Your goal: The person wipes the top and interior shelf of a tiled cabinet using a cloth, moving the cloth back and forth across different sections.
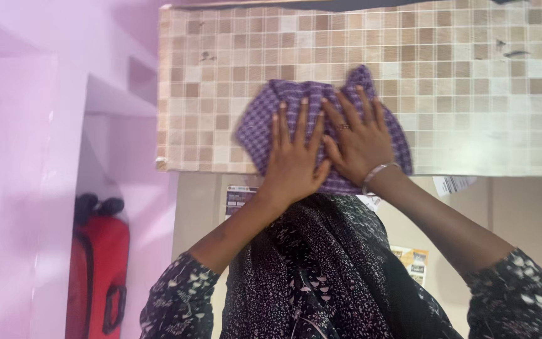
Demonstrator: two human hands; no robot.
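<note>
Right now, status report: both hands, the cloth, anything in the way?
Left hand and right hand flat on purple checked cloth, fingers spread. Cloth pressed against tile-patterned surface. Nothing in the way.

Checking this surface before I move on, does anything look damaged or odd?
Dark scuff marks mar the tiled surface at upper right. Both hands, left and right, press a bunched purple cloth.

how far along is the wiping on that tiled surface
Done: nothing shows which parts are already wiped. In hand: left hand and right hand press flat on the purple checked cloth mid-surface. Left: dark marks sit on the tiled surface at upper right and upper left.
</note>
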